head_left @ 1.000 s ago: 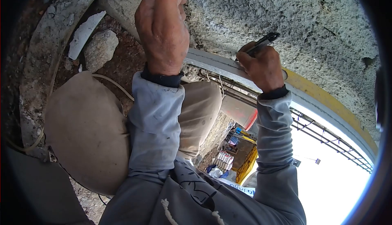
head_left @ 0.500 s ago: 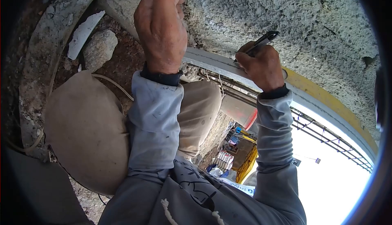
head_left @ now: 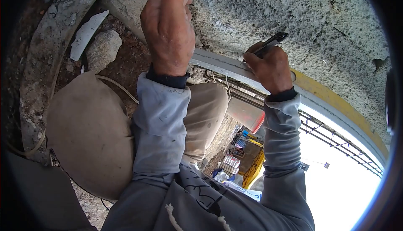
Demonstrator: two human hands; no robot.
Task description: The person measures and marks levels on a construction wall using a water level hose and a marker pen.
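My right hand (head_left: 270,69) grips a black pen (head_left: 275,40), its tip down at the upper edge of a long grey metal bar (head_left: 220,65). A yellow piece (head_left: 336,94) runs along the bar's right part. The bar looks curved in this lens and lies against a rough concrete surface (head_left: 302,13). My left hand (head_left: 168,31) is closed at the bar's left end, thumb over curled fingers. Whatever those fingers may hold is hidden.
A pale stone (head_left: 103,51) and a white shard (head_left: 88,34) lie on dirt at the left. A thin cable (head_left: 119,87) passes behind my knee (head_left: 90,134). Steel rebar (head_left: 336,140) runs below the bar, near a grey-and-red panel (head_left: 247,112).
My left hand has shifted very slightly to the right. My right hand and the pen have barely moved, still at the bar's edge.
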